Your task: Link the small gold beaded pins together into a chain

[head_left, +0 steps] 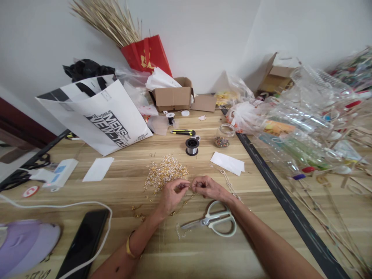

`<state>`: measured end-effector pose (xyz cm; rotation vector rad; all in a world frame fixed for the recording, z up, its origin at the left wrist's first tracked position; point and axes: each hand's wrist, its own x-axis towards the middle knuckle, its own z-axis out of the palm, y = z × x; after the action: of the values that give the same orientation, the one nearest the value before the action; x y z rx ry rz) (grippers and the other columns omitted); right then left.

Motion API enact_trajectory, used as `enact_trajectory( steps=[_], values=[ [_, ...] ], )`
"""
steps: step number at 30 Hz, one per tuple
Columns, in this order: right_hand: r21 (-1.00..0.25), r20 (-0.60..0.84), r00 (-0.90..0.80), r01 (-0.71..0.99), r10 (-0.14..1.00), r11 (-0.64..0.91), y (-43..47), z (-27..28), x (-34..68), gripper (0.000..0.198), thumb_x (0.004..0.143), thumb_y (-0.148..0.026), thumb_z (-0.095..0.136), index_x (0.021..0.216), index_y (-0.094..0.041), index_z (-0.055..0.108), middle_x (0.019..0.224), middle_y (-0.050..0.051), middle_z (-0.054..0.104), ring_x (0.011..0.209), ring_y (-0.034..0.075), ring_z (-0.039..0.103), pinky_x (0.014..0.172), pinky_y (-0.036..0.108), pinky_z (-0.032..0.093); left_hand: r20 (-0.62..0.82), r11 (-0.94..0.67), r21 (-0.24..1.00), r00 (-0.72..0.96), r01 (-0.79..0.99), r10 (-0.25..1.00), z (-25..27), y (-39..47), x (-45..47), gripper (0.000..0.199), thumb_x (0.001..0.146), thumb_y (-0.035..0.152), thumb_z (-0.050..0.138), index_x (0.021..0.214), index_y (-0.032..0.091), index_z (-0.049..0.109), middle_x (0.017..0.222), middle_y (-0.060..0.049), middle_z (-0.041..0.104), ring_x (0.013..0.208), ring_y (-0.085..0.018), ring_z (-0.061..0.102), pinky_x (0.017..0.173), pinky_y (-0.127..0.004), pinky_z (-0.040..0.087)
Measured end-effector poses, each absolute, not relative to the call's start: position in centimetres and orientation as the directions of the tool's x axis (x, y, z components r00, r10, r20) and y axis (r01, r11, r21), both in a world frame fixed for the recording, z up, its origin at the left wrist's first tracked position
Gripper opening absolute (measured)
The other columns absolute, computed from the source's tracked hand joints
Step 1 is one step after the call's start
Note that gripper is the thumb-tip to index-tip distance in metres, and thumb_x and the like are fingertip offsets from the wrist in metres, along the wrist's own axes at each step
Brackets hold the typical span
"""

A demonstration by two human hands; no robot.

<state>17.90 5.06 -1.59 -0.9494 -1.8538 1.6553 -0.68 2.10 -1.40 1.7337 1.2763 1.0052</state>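
Observation:
My left hand (173,197) and my right hand (209,188) meet fingertip to fingertip over the table, both closed in a pinch. What lies between the fingers is too small to make out. A strand of gold beads (186,202) runs on the table below them. Just beyond my left hand spreads a pile of small gold and clear beads (165,170). White-handled scissors (216,221) lie near my right forearm, blades pointing left. Close to the blades is a short pale chain (180,232). Another light chain (228,180) stretches past my right wrist.
A spool of wire (192,147), a yellow-black box cutter (183,132) and a glass jar of beads (223,138) stand farther back. Left are a white paper bag (101,116), a power strip (62,174) and a phone (84,240). Plastic bottles (299,120) crowd the right.

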Motion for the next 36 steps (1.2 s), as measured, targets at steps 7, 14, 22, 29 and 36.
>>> enact_trajectory(
  steps=[7,14,22,29,36],
  values=[
    [-0.987,-0.094,-0.647,0.162,0.757,0.016,5.00,-1.63,17.89,0.018,0.079,-0.032,0.056,0.075,-0.015,0.057,0.052,-0.007,0.037,0.045,0.006,0.032,0.039,0.016,0.027,0.086,-0.145,0.944,0.202,0.296,0.976,-1.90,2.12,-0.46,0.022,0.070,0.010,0.061,0.090,0.016,0.067,0.080,-0.005,0.070,0.074,-0.016,0.065,0.070,-0.026,0.052],
    [-0.988,-0.096,-0.648,0.155,0.755,0.007,5.07,-2.00,17.92,0.024,0.079,-0.038,0.057,0.075,-0.015,0.058,0.052,-0.007,0.036,0.043,0.005,0.030,0.039,0.016,0.026,0.027,-0.087,0.957,0.215,0.276,0.976,-1.64,2.09,-0.31,0.016,0.070,0.013,0.062,0.085,0.014,0.067,0.079,-0.006,0.070,0.073,-0.017,0.065,0.070,-0.028,0.053],
    [-0.985,-0.104,-0.647,0.175,0.756,0.014,4.98,-1.68,17.90,0.027,0.079,-0.042,0.057,0.077,-0.015,0.059,0.053,-0.007,0.038,0.045,0.006,0.031,0.039,0.016,0.027,0.002,-0.061,0.967,0.230,0.249,0.973,-2.25,2.17,-0.65,0.013,0.071,0.019,0.062,0.083,0.014,0.068,0.080,-0.006,0.071,0.075,-0.018,0.065,0.072,-0.028,0.052],
    [-0.986,-0.088,-0.650,0.162,0.755,0.024,5.07,-1.95,17.96,0.025,0.079,-0.039,0.057,0.078,-0.015,0.059,0.052,-0.007,0.037,0.044,0.006,0.031,0.039,0.016,0.028,0.016,-0.089,0.943,0.225,0.321,0.974,-1.86,2.24,-0.72,0.011,0.074,0.023,0.061,0.074,0.014,0.067,0.068,-0.003,0.067,0.064,-0.015,0.060,0.060,-0.023,0.046],
    [-0.982,-0.095,-0.635,0.188,0.766,0.034,5.02,-1.90,17.91,0.026,0.080,-0.040,0.056,0.078,-0.014,0.058,0.052,-0.007,0.039,0.044,0.006,0.032,0.039,0.016,0.029,0.028,-0.103,0.945,0.238,0.311,0.971,-1.80,2.24,-0.54,0.015,0.079,0.027,0.056,0.073,0.014,0.062,0.066,-0.002,0.064,0.064,-0.015,0.059,0.060,-0.023,0.045]
  ],
)
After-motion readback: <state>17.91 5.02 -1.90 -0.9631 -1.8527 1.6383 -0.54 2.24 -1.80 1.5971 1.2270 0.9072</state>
